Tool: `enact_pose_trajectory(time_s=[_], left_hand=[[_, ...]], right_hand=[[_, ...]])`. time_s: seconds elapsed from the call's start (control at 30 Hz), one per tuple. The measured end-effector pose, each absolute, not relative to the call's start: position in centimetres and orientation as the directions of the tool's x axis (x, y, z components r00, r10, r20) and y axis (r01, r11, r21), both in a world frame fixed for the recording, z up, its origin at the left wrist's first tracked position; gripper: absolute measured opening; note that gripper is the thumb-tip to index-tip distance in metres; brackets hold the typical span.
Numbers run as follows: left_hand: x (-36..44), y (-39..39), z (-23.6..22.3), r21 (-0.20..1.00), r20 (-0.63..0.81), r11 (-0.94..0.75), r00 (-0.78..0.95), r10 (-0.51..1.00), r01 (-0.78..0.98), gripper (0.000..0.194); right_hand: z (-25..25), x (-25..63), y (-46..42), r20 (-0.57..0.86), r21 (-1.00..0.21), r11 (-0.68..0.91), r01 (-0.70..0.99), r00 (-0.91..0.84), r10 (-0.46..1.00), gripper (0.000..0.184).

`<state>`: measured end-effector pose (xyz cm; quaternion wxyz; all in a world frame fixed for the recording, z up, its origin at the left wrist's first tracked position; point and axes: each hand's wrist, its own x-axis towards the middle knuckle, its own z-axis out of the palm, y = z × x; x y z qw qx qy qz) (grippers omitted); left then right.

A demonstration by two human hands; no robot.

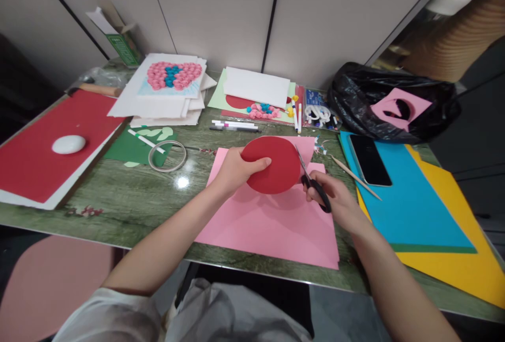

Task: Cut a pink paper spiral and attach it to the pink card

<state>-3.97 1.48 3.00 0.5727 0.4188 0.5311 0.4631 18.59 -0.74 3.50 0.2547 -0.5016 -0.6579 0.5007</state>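
My left hand (236, 171) is closed on the left edge of a round red paper piece (276, 166), thumb on top, holding it above a pink paper sheet (272, 226). My right hand (335, 197) grips black-handled scissors (313, 184), with fingers through the loops. The blades point up along the red piece's right edge. Both hands hover over the pink sheet in the middle of the green table (130, 200).
A phone (369, 159) lies on blue paper (414, 200) over yellow paper (465, 263) at right, beside a wooden stick (355, 176). A black bag (394, 105) sits behind. Left: red sheet (43, 158) with a white oval object (68, 143), tape ring (167, 156), pens (236, 126), paper craft stack (165, 87).
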Motion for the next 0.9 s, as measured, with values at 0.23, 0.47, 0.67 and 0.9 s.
enact_pose_trajectory(time_s=[0.23, 0.47, 0.67, 0.9], left_hand=[[-4.33, 1.56, 3.24, 0.97, -0.216, 0.22, 0.044, 0.975, -0.106, 0.024], [-4.58, 1.75, 3.35, 0.973, -0.207, 0.212, 0.063, 0.976, -0.096, 0.028], [-4.68, 1.78, 3.51, 0.97, -0.219, 0.225, 0.081, 0.972, -0.087, 0.028], [-4.35, 1.7, 3.34, 0.952, -0.258, 0.266, 0.069, 0.964, -0.154, 0.034]], right_hand=[[3.32, 18.97, -0.74, -0.19, -0.905, -0.015, 0.424, -0.374, 0.908, 0.026], [3.23, 19.01, -0.66, -0.203, -0.904, -0.028, 0.426, -0.37, 0.907, 0.024], [3.14, 19.19, -0.52, -0.206, -0.904, -0.033, 0.427, -0.367, 0.907, 0.022], [3.45, 19.3, -0.57, -0.2, -0.897, -0.029, 0.442, -0.345, 0.917, 0.021]])
